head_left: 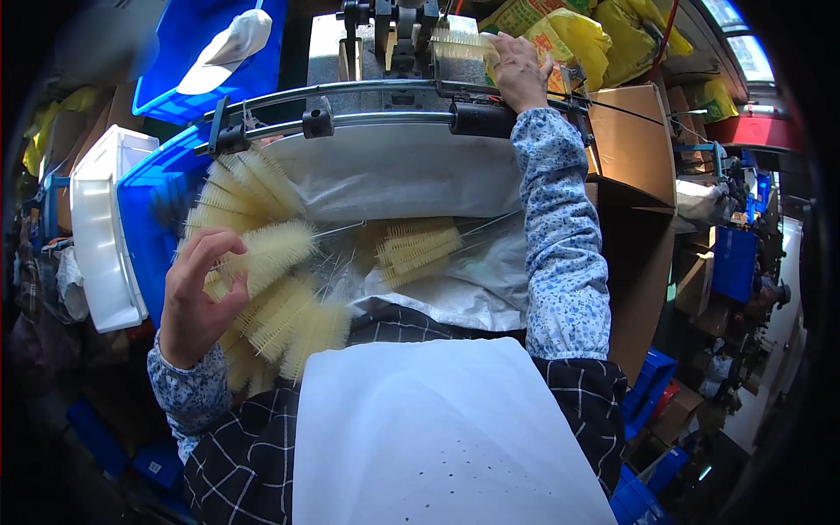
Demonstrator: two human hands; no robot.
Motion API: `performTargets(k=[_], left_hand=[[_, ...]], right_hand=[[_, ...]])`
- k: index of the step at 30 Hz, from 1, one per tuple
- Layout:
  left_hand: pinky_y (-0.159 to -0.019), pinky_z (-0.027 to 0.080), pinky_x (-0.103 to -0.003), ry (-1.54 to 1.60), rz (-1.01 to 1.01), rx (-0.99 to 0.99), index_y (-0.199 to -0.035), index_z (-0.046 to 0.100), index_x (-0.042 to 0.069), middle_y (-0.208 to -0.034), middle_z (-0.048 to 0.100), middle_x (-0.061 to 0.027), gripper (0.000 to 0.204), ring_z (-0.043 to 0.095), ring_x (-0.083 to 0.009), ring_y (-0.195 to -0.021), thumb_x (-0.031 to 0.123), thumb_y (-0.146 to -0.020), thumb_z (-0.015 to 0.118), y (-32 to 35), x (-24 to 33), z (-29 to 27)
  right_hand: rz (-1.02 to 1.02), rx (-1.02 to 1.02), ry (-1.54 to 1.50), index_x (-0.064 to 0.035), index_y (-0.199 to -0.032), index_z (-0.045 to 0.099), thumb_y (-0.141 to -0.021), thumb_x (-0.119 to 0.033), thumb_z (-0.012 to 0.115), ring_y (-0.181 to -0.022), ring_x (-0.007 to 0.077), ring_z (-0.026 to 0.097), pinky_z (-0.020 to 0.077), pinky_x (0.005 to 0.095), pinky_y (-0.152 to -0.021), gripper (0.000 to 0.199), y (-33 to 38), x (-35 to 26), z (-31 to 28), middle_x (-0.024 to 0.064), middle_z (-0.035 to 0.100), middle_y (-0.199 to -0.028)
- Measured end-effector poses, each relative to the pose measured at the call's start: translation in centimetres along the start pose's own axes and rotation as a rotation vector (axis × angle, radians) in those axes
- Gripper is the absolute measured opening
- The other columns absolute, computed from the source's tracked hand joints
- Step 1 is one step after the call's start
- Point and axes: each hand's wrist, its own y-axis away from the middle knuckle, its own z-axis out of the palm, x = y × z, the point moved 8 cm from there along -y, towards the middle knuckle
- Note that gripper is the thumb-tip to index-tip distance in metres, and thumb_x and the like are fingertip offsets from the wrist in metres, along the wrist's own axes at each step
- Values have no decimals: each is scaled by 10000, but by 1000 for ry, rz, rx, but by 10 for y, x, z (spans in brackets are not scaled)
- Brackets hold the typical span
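My right hand (522,77) reaches to the machine (402,61) at the far side, its fingers on the end of a pale bristle brush (459,44). The hand's back hides part of that grip. At the left my left hand (203,293) is raised with thumb and forefinger curved apart and nothing visible between them. Just beside and beneath it is a heap of cream bristle brushes (293,324) with thin wire stems. Several more brushes (418,249) lie together on the white sheet (402,179) in front of me.
Two metal rails (376,119) cross in front of the machine. Blue crates (149,201) stand at the left, with a white cap (229,51) in the far one and a white tray (105,232) alongside. A cardboard box (632,144) and yellow bags (569,44) are at the right.
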Motion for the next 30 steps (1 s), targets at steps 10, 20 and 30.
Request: performTargets(k=[10,20,30], left_hand=[[-754,446,-312,29,10,0,-914,524,16,-892,552,-116,335,564,-263,-840,-69,-596,587,-6,4,4],[-752,451,-310,31,1,7,-913,524,19,-902,554,-114,327,562,-259,-837,-67,-604,590,-2,10,-4],[-754,454,-304,49,35,-16,-920,527,19,-912,555,-115,331,567,-259,-844,-75,-609,592,-8,19,-2]], right_hand=[[252,-17,-298,-128,-1150,553,-765,-282,564,-996,258,530,345,451,-853,415,25,37,-6,64,581,-1099],[226,51,-313,-68,-1057,601,-740,-196,614,-938,272,581,438,349,-825,343,14,-3,-18,118,608,-1013],[260,10,-280,-81,-1003,612,-744,-190,565,-912,244,562,371,422,-766,285,5,-48,-21,79,609,-953]])
